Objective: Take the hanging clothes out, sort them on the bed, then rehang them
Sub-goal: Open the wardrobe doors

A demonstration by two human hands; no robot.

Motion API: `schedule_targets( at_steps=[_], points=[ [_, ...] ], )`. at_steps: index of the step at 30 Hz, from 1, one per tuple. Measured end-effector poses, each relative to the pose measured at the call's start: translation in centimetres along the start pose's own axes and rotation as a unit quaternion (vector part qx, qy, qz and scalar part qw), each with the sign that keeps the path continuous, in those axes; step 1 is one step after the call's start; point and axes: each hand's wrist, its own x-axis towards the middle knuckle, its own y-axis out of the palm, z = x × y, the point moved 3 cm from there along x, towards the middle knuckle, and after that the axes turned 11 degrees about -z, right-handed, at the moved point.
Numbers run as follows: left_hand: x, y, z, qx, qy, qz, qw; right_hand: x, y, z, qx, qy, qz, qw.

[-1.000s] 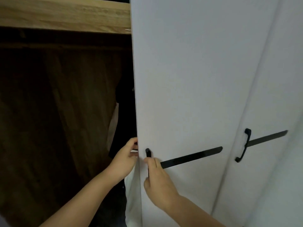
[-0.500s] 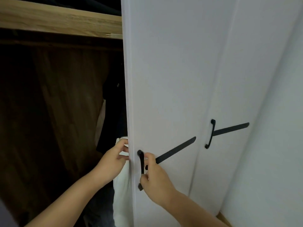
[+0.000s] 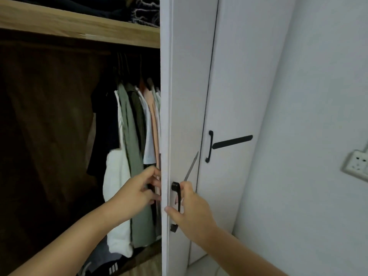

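Note:
Several hanging clothes show inside the wardrobe: black, white, green and peach tops on dark hangers. The white wardrobe door stands swung out, nearly edge-on to me. My right hand grips its black vertical handle, thumb in front. My left hand curls its fingers round the door's inner edge, just in front of the green top.
A wooden shelf with folded dark items runs above the rail. A second white door with a black handle is closed to the right. A wall socket sits on the right wall. Folded dark clothes lie on the wardrobe floor.
The door has swung further open to the right, pulled by both hands. The row of hanging clothes, mostly hidden before, is now in view.

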Motion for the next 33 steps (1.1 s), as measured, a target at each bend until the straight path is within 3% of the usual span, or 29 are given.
schedule_targets(
  at_steps=[10,16,26,33],
  points=[
    [0.8,10.0,-3.8,-0.012,0.049,0.087,0.995,-3.4,-8.3,-6.5,-0.028,0.068,-0.077,0.994],
    [2.3,15.2,-5.0,0.015,0.081,0.098,0.992,-3.5,-12.0,-10.7,-0.014,0.127,-0.125,0.984],
    [5.9,19.2,-3.8,0.024,0.043,0.084,0.995,-2.2,-17.2,-16.6,-0.012,0.217,-0.142,0.966],
    [7.3,19.9,-3.4,0.064,0.046,0.095,0.992,-1.2,-18.7,-18.8,-0.017,0.233,-0.164,0.958]
  ],
)
